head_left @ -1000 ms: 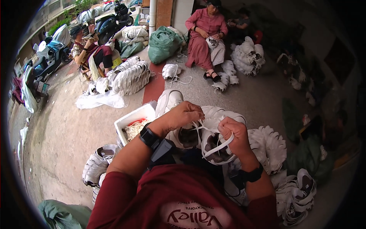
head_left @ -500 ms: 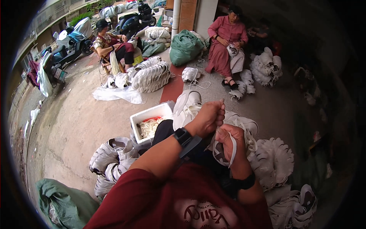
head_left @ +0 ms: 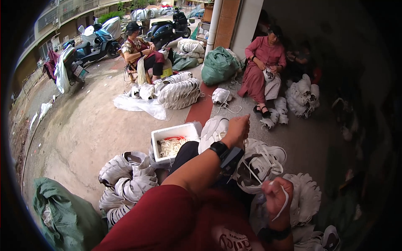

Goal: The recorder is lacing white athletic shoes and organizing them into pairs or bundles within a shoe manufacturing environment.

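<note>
A white shoe (head_left: 252, 172) with loose laces sits at my lap, its opening toward me. My right hand (head_left: 277, 195) is closed on a white shoelace (head_left: 285, 204), pulled back from the shoe toward my chest; a strand runs between them. My left hand (head_left: 238, 130) is closed beyond the shoe, knuckles up; whatever its fingers hold is hidden. Just left of that hand stands another white shoe (head_left: 213, 130), partly covered by my arm.
A white foam box (head_left: 157, 146) of laces stands left of my knee. Strings of white shoes (head_left: 125, 178) lie left, more shoes (head_left: 307, 196) right. A green sack (head_left: 63, 213) is lower left. Two seated people (head_left: 264, 62) (head_left: 140, 52) handle shoes ahead, near a green bag (head_left: 220, 67).
My hands have moved apart: the right went down toward my chest with the shoelace, uncovering the shoe. The left stays raised over the far side. The view has shifted slightly.
</note>
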### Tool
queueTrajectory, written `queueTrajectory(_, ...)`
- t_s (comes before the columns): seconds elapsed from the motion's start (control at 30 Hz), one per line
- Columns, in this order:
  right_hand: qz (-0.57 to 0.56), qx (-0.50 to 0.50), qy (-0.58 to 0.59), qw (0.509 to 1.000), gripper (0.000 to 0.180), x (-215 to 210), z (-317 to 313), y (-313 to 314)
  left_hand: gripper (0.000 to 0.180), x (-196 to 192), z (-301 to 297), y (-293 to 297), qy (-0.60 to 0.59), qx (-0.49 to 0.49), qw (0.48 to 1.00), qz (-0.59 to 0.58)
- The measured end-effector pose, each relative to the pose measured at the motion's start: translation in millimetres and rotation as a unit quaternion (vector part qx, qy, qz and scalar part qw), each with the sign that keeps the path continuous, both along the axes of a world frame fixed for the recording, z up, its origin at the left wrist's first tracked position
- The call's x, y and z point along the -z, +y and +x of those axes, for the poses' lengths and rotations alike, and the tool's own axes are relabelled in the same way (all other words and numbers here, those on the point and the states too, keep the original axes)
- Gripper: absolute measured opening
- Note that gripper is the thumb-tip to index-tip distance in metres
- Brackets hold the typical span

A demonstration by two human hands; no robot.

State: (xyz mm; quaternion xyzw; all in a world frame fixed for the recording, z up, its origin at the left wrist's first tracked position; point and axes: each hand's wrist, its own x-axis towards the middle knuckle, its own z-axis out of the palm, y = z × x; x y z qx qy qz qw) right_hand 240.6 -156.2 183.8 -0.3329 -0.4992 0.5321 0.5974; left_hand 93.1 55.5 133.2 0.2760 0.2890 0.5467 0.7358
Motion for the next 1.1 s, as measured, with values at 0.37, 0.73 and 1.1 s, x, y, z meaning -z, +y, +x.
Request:
queueTrajectory(0.37, 0.167, -0.118, -0.256, 0.945, 0.015, -39.6, -90.3, 58.0, 0.031, 9.8, -69.2, -96.3, 0.5, -0.029, 0.675, 0.542)
queueTrajectory(0.73, -0.004, -0.035, -0.456, 0.889, 0.013, 16.1, -61.0, 94.6, 0.039, 13.7, -76.9, -89.2, 0.204, -0.032, 0.901, 0.382)
queueTrajectory(1.1, -0.01, -0.135, -0.442, 0.887, 0.018, 21.3, -47.7, 98.9, 0.047, -2.8, -65.0, -95.9, 0.189, -0.017, 0.832, 0.521)
